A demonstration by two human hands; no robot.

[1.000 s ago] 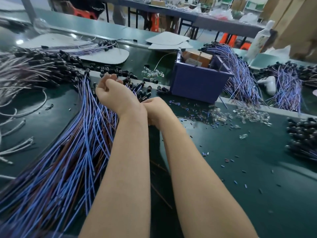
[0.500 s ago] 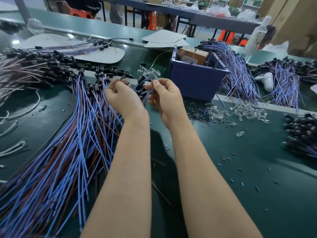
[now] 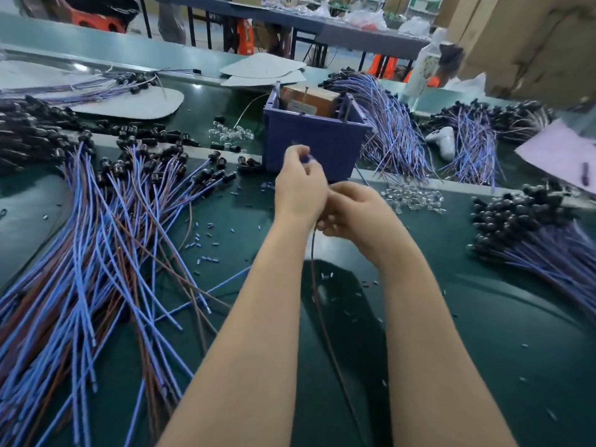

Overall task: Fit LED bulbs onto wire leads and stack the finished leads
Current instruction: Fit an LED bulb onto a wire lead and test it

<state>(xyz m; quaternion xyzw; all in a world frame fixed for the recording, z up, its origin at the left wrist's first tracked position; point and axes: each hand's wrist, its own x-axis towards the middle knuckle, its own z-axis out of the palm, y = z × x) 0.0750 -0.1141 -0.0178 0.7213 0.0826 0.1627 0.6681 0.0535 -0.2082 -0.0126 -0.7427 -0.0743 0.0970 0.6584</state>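
My left hand [image 3: 300, 185] pinched a small bluish thing [image 3: 309, 158], too blurred to name, while my right hand [image 3: 353, 211] gripped a thin brown wire lead [image 3: 312, 279] hanging over the dark green table [image 3: 483, 317], likely steadying it for fitting; clear LED bulbs [image 3: 412, 196] lay heaped nearby.

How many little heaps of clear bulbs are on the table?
2: the far heap left of the purple bin, the near heap right of it. More may be hidden.

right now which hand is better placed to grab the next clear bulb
Right, likely: the right hand is beside the clear bulb pile; the left hand is farther off, pinching the wire lead.
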